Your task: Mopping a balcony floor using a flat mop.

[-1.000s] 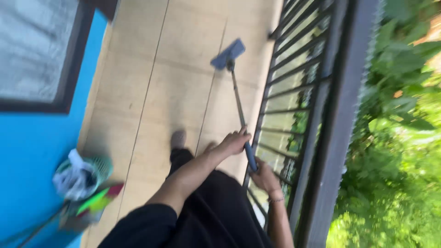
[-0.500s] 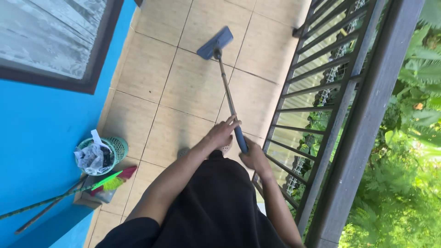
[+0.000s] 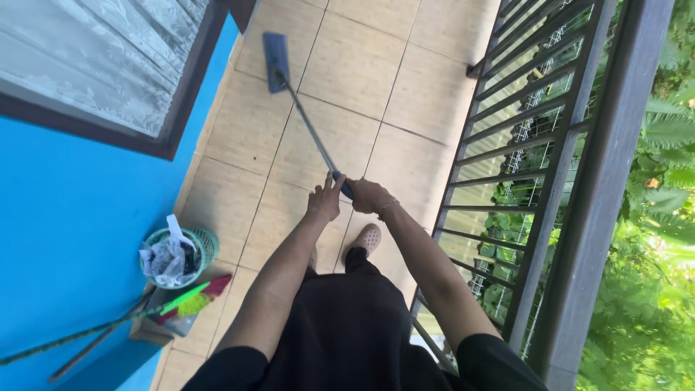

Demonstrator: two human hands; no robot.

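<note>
A small green basket (image 3: pixel 204 243) is seen on the tiled floor (image 3: pixel 347 80) by the blue wall (image 3: pixel 72 217), stuffed with crumpled white and dark wrappers or bags (image 3: pixel 168 257); exact contents cannot be told. Beside it, a green-and-red broom head (image 3: pixel 197 297) and long sticks are leaned low against the wall. A flat mop (image 3: pixel 276 52) is held out ahead, its blue head laid flat on the tiles near the window frame (image 3: pixel 184 108), handle slanted back toward the body. The handle's dark grip end is wrapped by the right hand (image 3: pixel 368 195), fingers curled closed around it, a thin bracelet at the wrist. The left hand (image 3: pixel 323 201) is set just beside it on the handle, fingers loosely spread, only touching or lightly pinching the shaft. Both arms are stretched forward and down, nearly straight. A beige clog (image 3: pixel 365 239) is visible below the hands, a metal railing (image 3: pixel 521 145) to the right.
</note>
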